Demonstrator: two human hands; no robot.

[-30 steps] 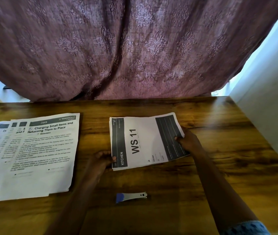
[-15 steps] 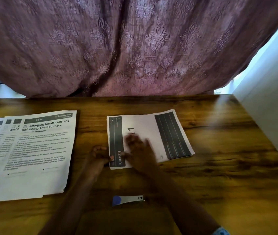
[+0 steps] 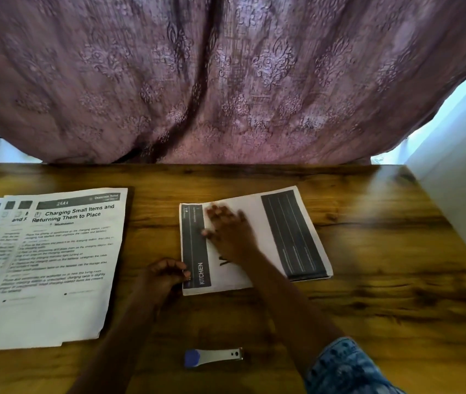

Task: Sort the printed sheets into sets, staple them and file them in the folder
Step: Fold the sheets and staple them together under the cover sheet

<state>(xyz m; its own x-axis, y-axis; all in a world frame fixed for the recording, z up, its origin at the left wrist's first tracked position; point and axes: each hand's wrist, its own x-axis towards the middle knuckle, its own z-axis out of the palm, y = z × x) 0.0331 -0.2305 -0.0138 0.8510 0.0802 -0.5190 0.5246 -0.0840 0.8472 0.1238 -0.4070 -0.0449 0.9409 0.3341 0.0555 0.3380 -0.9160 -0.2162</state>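
Now the set (image 3: pixel 254 211) is pinched by the left hand (image 3: pixel 166 275) and pressed by the flat right hand (image 3: pixel 230 233); the stapler (image 3: pixel 213 357) is laid crosswise at lower centre, nearer the left.

A brown wooden table (image 3: pixel 382 251) with dark grain streaks fills the lower half; a mauve curtain (image 3: pixel 226 81) with an embossed floral pattern hangs in folds behind its far edge. A white wall (image 3: pixel 459 194) stands along the right edge; a pale bright gap (image 3: pixel 4 152) shows under the curtain at the far left corner.

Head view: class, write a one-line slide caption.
Right hand presses on the KITCHEN sheets, left hand pinches their edge, small stapler lies nearer.
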